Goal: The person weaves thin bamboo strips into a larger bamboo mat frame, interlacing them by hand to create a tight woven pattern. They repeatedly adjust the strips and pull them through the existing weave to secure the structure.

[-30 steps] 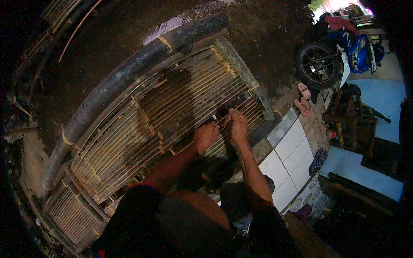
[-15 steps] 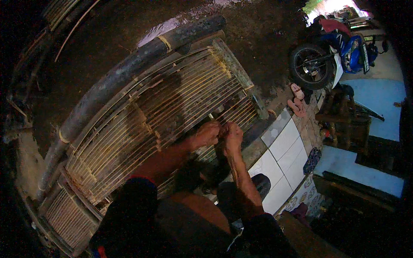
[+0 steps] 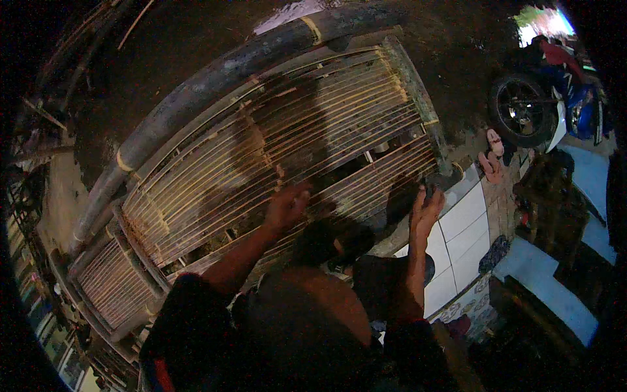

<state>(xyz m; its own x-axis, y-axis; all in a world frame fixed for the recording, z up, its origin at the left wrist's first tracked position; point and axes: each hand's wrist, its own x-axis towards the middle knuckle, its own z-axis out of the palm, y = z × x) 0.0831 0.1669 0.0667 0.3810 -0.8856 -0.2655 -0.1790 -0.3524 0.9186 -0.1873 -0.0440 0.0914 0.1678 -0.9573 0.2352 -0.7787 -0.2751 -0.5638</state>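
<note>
A large panel of thin bamboo slats lies tilted in front of me, framed by thicker poles. My left hand rests on the lower slats near the panel's middle, with its fingers bent over one slat. My right hand is off to the right at the panel's lower right corner, beside the end pole. Its fingers curl around what looks like a small dark object; the dim light hides what it is. My knees and dark clothing fill the lower middle of the view.
A thick dark bamboo pole runs along the panel's far side. A smaller slat panel joins at lower left. A white tiled ledge sits under my right hand. Sandals and a blue motorbike stand at right.
My hands were close together on the slats; now they are apart. The right hand has moved right to the panel's corner, and the left stays on the lower slats.
</note>
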